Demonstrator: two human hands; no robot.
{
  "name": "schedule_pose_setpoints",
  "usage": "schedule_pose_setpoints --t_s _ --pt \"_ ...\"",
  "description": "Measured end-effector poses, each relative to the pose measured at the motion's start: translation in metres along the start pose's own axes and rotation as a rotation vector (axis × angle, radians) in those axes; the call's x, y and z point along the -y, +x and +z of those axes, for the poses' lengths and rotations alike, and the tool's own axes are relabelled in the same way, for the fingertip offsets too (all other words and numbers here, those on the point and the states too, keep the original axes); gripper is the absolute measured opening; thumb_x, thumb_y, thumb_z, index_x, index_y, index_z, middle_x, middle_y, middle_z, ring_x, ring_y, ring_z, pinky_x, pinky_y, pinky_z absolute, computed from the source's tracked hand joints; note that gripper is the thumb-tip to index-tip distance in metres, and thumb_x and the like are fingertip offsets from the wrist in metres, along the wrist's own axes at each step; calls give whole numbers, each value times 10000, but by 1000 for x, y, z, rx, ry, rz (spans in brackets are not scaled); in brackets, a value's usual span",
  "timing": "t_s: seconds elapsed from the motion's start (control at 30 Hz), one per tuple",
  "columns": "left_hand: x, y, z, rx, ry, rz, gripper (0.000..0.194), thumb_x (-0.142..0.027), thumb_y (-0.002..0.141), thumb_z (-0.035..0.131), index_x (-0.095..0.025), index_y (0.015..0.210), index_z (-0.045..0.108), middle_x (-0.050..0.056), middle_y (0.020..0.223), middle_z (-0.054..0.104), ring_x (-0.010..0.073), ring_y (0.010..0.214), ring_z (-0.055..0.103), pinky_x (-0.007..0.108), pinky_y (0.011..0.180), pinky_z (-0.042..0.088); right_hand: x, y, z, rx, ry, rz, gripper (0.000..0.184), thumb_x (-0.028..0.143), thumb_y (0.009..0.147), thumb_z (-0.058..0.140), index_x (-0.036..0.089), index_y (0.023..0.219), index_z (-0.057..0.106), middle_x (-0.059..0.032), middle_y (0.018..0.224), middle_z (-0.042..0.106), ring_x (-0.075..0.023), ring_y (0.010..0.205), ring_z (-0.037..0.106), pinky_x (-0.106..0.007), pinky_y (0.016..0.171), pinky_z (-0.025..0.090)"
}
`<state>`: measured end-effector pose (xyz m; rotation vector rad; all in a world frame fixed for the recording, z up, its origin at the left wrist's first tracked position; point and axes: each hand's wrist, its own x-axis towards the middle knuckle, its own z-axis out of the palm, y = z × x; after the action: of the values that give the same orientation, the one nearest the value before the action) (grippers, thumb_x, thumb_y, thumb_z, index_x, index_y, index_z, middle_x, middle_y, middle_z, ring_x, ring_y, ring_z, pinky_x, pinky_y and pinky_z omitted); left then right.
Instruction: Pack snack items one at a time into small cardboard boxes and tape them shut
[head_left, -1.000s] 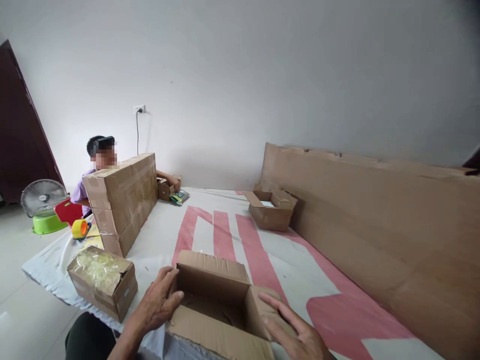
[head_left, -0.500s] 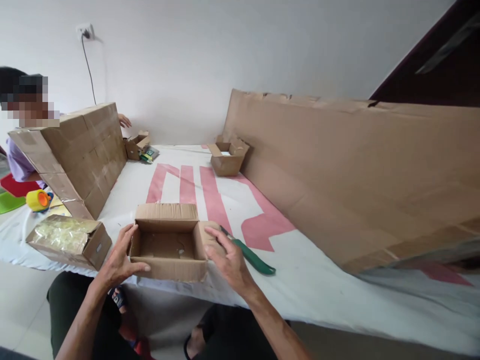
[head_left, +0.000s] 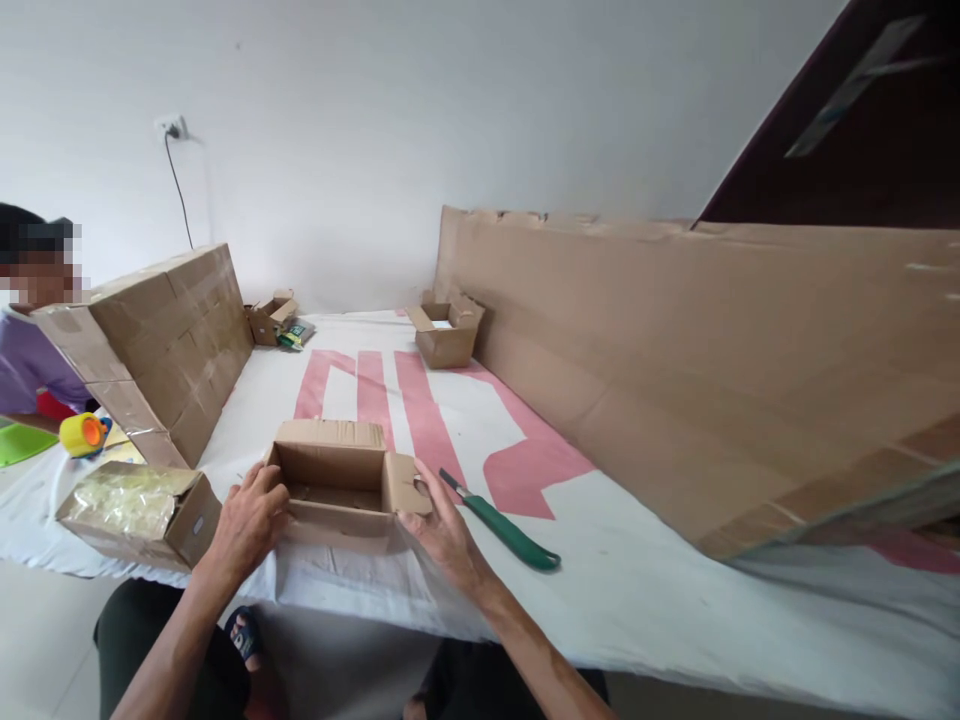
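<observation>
An open-topped cardboard box sits at the near edge of the cloth-covered table, its back and right flaps spread outward. My left hand is closed over its left side, the fingers curled across the rim. On the right, my right hand grips the right flap between thumb and fingers. A knife with a green handle lies on the cloth just right of that hand. Left of my left hand rests a taped carton.
A large cardboard sheet leans along the right side. Stacked taped boxes form a barrier at left, with a person behind it. Small open boxes stand farther back. A yellow tape roll lies at left.
The view has tilted up slightly. My left thumb has left the front flap, and those fingers now curl over the left rim. My right hand has closed onto the right flap's edge.
</observation>
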<state>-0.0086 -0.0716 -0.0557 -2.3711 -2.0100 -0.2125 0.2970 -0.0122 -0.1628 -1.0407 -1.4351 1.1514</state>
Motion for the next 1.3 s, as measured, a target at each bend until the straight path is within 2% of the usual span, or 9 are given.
schedule_pose_setpoints --t_s 0.13,0.27,0.37,0.47,0.6,0.7,0.87,1.07,1.3 --pt "11 27 -8 36 85 -96 172 -112 986 613 -245 1034 711 131 1324 710 349 1507 514 511 1077 558 -18 3 6 83 121 17 1053 655 878 785 264 1754 351 -230 1666 561 -379 1509 596 -530 1129 587" --pt "14 46 -12 41 172 -204 195 -120 1010 565 -220 1093 711 180 1313 716 382 1543 477 537 1060 560 -34 4 8 98 27 20 1012 607 881 787 270 1742 376 -231 1651 579 -388 1431 657 -582 1116 577" --pt "3 51 -8 16 242 -159 303 -91 997 552 -218 1224 707 190 1387 692 410 1612 400 590 1112 515 -40 6 9 101 -64 38 896 556 891 774 299 1694 473 -185 1567 663 -369 1384 688 -574 1112 576" --pt "-12 54 -1 6 244 -99 450 -44 971 536 -263 1340 671 158 1416 692 394 1616 393 600 1125 484 -47 10 9 115 -115 15 795 488 887 762 337 1639 556 -147 1551 686 -343 1335 713 -538 1093 591" --pt "-23 66 5 21 242 -191 316 -96 1022 514 -249 1240 684 160 1291 731 385 1417 538 577 1048 498 -61 20 8 159 -204 -73 728 445 907 735 309 1609 598 -149 1503 718 -346 1327 714 -549 1129 577" --pt "-18 84 7 25 205 -293 222 -145 1056 515 -241 1131 700 150 1224 737 359 1283 593 517 992 503 -75 25 5 179 -297 -147 683 385 922 716 277 1589 616 -147 1487 727 -350 1361 694 -561 1174 558" --pt "8 133 14 -27 177 -399 222 -156 1041 556 -244 1159 721 148 1239 729 355 1299 599 479 998 494 -89 26 8 157 -461 -279 585 284 966 650 226 1548 643 -153 1460 735 -345 1350 694 -558 1183 574" --pt "55 222 22 -113 169 -504 313 -151 1006 582 -226 1251 762 195 1327 713 390 1351 589 492 1017 518 -92 20 11 107 -541 -389 553 183 958 606 209 1509 655 -151 1383 764 -339 1257 734 -567 1116 629" --pt "115 315 25 -196 152 -534 342 -131 976 609 -239 1232 808 201 1356 702 397 1363 585 504 1068 517 -79 21 3 70 -544 -458 502 126 976 593 221 1465 652 -120 1304 796 -296 1157 782 -448 990 688"
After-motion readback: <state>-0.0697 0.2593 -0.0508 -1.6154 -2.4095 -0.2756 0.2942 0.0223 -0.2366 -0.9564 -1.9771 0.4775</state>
